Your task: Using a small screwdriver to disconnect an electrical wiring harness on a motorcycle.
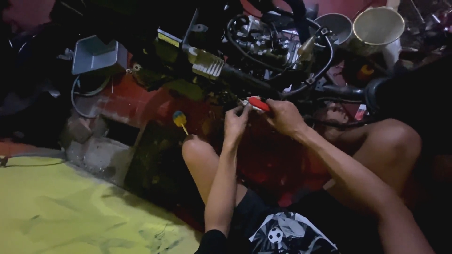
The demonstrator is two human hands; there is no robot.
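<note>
Dim workshop floor, yellow-green mat at left, grey plastic tray above. Your left hand pinches a small white part; your right hand grips the red-handled tool on it, under the black-hosed engine. Work looks mid-way, engine open.

A small tool with a red handle is lying tilted between the 2 hands, its red end resting against the right hand's fingers and its pale, whitish end touching the left hand's fingertips. Finer detail is blurring out.
</note>
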